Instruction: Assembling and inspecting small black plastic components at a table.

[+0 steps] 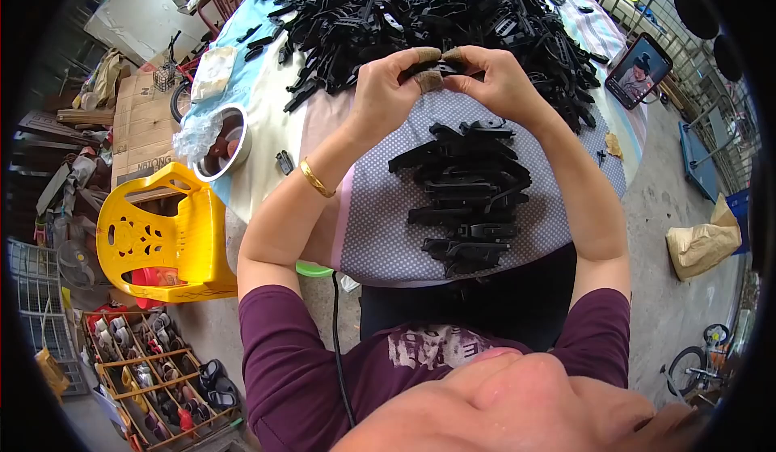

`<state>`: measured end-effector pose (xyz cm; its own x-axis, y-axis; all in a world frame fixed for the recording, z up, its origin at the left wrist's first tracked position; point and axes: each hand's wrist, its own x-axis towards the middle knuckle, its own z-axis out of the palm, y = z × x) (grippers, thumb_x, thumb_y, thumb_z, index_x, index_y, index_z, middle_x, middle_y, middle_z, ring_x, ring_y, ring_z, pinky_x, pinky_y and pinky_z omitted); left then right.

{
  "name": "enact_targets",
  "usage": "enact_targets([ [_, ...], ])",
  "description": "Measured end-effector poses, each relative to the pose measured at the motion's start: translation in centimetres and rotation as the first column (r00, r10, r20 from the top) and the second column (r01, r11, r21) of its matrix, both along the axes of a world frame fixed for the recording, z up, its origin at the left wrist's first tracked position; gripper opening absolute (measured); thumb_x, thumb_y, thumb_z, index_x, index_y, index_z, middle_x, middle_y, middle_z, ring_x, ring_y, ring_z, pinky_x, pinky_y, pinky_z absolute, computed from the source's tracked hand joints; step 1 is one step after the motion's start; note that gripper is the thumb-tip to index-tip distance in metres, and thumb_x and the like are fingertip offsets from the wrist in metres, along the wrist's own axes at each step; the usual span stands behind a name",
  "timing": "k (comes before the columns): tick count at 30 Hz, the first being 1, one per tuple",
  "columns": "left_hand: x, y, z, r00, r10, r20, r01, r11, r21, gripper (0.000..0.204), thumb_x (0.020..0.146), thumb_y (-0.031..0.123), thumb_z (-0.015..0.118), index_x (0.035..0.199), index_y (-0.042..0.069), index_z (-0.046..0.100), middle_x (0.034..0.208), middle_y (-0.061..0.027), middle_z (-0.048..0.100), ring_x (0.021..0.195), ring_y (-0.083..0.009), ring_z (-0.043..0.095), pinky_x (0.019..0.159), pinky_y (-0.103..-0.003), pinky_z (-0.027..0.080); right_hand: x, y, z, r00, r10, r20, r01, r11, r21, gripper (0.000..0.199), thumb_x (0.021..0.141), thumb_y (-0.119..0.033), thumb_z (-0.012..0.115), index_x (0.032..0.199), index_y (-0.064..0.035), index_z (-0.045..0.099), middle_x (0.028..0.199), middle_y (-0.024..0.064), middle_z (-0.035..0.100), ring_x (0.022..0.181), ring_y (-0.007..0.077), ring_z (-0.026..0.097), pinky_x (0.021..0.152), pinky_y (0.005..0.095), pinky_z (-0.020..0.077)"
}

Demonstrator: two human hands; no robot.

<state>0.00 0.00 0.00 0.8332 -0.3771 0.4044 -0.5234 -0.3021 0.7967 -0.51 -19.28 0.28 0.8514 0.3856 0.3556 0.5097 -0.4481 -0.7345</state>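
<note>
Over the far half of the cloth-covered table, both hands pinch one small black plastic part (pixel 449 67) between them. My left hand (pixel 383 88) grips its left end, and my right hand (pixel 503 86) grips the right end. Tan coverings wrap several fingertips, and the fingers hide much of the part. Just beyond lies a large heap of similar black plastic parts (pixel 420 11). Nearer to me, between my forearms, a column of black parts (pixel 473 189) rests in layers on the dotted cloth (pixel 368 226).
A lit phone (pixel 638 72) stands at the table's right edge. On the left are a white bowl (pixel 240 151) with a plastic bag, a loose black piece (pixel 284 162) and a yellow plastic chair (pixel 206 238). A black cable (pixel 335 339) hangs near my left side.
</note>
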Motion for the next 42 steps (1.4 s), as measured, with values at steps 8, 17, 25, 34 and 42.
enact_targets([
  [8,-0.2,-0.2,-0.7,0.954,-0.287,-0.091,0.276,0.954,-0.117,0.027,0.077,0.008,0.069,0.103,0.001,0.065,0.092,-0.0092,0.068,0.079,-0.012,0.062,0.072,-0.023,0.051,1.7,-2.3,2.3,0.971,0.095,-0.217,-0.067,0.989,0.134,0.024,0.081,-0.019,0.064,0.097,-0.0006,0.066,0.08,0.0047,0.067,0.074,0.0114,0.061,0.069,0.0239,0.0491],
  [17,-0.3,-1.9,-1.6,0.895,-0.395,-0.209,0.412,0.91,0.046,0.033,0.085,0.026,0.062,0.112,0.007,0.062,0.101,-0.0086,0.062,0.091,-0.0176,0.058,0.081,-0.03,0.046,14.8,-5.8,-0.6,0.835,-0.299,0.462,0.513,0.728,-0.455,0.047,0.076,-0.012,0.051,0.123,-0.0084,0.051,0.116,0.019,0.056,0.11,0.0308,0.052,0.097,0.0376,0.0393],
  [25,4.1,-4.7,-1.4,0.821,0.13,0.556,-0.462,0.725,0.512,0.061,0.074,0.031,0.07,0.12,0.001,0.044,0.088,-0.0151,0.062,0.083,-0.0291,0.061,0.072,-0.035,0.051,8.9,-2.0,-0.2,0.684,-0.167,0.71,0.648,0.586,-0.487,0.023,0.077,-0.015,0.058,0.097,-0.0127,0.069,0.101,0.0126,0.061,0.101,0.0258,0.057,0.083,0.0368,0.0439],
  [34,3.7,-4.9,-0.1,0.92,0.257,0.297,-0.379,0.781,0.497,0.049,0.071,0.011,0.067,0.115,-0.002,0.051,0.094,-0.0177,0.064,0.087,-0.0262,0.063,0.074,-0.035,0.051,3.0,-2.5,-0.4,0.882,-0.319,0.345,0.366,0.927,-0.079,0.032,0.08,-0.012,0.065,0.11,-0.005,0.059,0.084,0.006,0.06,0.071,0.0145,0.058,0.064,0.0248,0.0473],
  [42,2.5,-1.0,-2.1,0.923,-0.146,-0.357,-0.013,0.914,-0.405,0.032,0.08,-0.009,0.055,0.111,-0.004,0.055,0.099,-0.0107,0.062,0.087,-0.0152,0.062,0.085,-0.027,0.051,0.2,-0.8,-0.6,0.988,-0.005,-0.157,0.037,0.978,0.203,0.029,0.088,-0.007,0.055,0.117,-0.003,0.056,0.088,0.0031,0.063,0.073,0.0066,0.057,0.064,0.0201,0.0475],
])
